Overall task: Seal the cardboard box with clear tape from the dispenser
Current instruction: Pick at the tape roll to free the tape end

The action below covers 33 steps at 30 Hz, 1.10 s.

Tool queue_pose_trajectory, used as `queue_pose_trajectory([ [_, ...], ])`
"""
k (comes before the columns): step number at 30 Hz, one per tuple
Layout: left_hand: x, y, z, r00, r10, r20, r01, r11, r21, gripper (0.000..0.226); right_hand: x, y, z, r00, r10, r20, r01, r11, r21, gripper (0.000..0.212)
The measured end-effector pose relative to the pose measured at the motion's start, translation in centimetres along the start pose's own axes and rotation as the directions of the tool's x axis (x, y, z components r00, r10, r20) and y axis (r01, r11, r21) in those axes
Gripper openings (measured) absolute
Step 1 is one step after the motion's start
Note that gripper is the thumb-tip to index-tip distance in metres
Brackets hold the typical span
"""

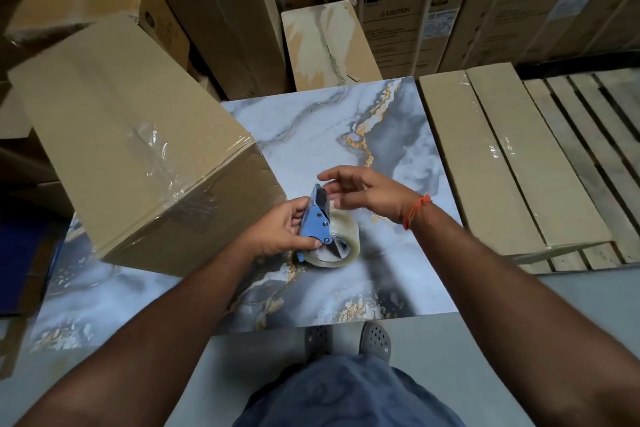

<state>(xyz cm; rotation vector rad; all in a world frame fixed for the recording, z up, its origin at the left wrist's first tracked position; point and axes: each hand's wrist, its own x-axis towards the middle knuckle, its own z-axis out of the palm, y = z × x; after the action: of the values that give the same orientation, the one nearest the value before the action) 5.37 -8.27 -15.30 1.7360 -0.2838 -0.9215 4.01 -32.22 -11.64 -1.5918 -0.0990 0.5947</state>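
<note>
Two hands on a tape dispenser, beside a cardboard box on a marbled table.

The left hand (282,230) grips the blue dispenser (316,221), fingers wrapped round its body, thumb on the near side. The roll (341,241) of clear tape sits in the dispenser and rests on the table (311,135). The right hand (363,194), a red thread at the wrist, hovers over the dispenser's upper end with fingers loosely spread, holding nothing that can be made out. The box (138,135) lies just left of the dispenser, tilted, clear tape across its top seam and edge.
</note>
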Motion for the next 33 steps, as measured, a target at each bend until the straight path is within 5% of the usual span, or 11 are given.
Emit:
queue_pose_trajectory([
  [4,-0.4,-0.1,0.0,1.000,0.009,-0.017,-0.009,1.000,-0.004,0.059,0.1,0.8,0.1,0.998,0.064,0.027,-0.064,0.998,0.012,0.054],
  [33,-1.1,0.3,0.0,0.999,-0.006,0.040,0.005,1.000,0.031,0.063,-0.6,0.1,0.4,0.991,-0.114,-0.067,0.116,0.993,0.031,0.014],
])
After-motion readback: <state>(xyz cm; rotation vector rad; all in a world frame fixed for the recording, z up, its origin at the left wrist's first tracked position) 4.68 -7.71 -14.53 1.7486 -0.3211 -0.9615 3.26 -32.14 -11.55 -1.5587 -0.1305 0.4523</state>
